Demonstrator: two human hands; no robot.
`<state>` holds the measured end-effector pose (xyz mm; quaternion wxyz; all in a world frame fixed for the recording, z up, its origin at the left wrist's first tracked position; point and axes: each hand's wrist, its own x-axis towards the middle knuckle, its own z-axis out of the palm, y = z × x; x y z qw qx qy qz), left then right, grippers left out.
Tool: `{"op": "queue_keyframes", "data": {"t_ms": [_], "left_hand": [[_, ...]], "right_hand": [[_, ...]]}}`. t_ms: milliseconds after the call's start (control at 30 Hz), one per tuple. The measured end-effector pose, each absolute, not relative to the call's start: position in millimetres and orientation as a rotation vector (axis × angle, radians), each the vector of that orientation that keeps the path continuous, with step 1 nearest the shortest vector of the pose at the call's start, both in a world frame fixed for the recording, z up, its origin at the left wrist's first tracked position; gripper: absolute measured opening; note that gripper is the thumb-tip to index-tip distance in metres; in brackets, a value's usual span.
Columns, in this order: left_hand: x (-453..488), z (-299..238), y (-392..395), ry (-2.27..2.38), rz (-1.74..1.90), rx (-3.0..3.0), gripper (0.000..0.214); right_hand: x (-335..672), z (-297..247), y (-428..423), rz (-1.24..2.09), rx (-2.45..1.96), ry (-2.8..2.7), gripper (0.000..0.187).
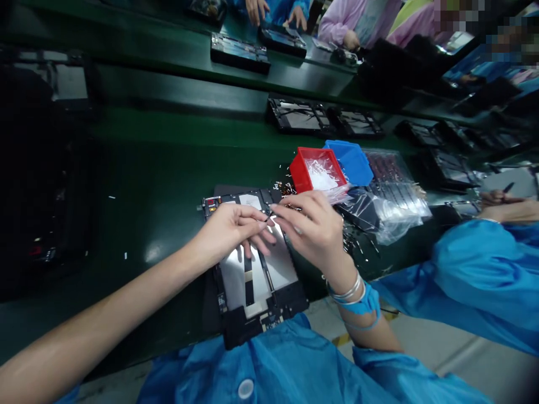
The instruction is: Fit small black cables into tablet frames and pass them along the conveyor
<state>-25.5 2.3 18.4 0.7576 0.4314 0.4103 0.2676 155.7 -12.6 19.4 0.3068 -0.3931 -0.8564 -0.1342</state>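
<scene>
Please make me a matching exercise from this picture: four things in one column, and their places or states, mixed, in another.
Things:
1. red bin
2. blue bin
3. device
4. bracelets

Places or states:
A. around the right wrist
B. beneath the left hand and right hand
C. holding many small white pieces
D. just right of the other bin

Pairs: 1-C, 2-D, 3-B, 4-A

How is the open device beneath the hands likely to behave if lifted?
The device is probably stiff, as its black frame looks straight and flat. Broad and low, it seems unlikely to roll. Its exposed dark strips look thin, so they may be fragile if snagged.
</scene>
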Motion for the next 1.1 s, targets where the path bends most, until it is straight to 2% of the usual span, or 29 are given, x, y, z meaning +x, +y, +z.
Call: {"op": "queue_keyframes", "data": {"t_ms": [167, 233, 333, 400, 500, 767, 933, 1100], "left_hand": [[-48, 29, -11, 0.888, 0.6, 1.183, 0.02], [-67, 29, -22, 1.038, 0.746, 1.381, 0.024], [-99, 13, -41, 1.343, 0.976, 1.798, 0.021], [-116, -5, -54, 1.416, 1.048, 2.138, 0.02], [-130, -30, -72, 1.33, 1.032, 2.54, 0.025], [-132, -44, -96, 1.059, 0.898, 2.86, 0.028], [-133, -46, -95, 1.05, 0.897, 2.829, 0.028], [-134, -52, -97, 1.039, 0.861, 2.785, 0.033]], "right_hand": [[140, 22, -23, -0.076, -1.015, -2.161, 0.016], [138, 21, -24, 0.215, -1.1, -1.977, 0.014], [130, 15, -24, 0.836, -1.216, -1.614, 0.007], [120, 9, -22, 1.226, -1.231, -1.423, 0.013], [103, -1, -20, 1.515, -1.266, -1.334, 0.02], [82, -11, -23, 1.454, -1.425, -1.5, 0.013], [83, -11, -24, 1.581, -1.366, -1.367, 0.019], [80, -14, -24, 1.312, -1.438, -1.601, 0.01]]}}
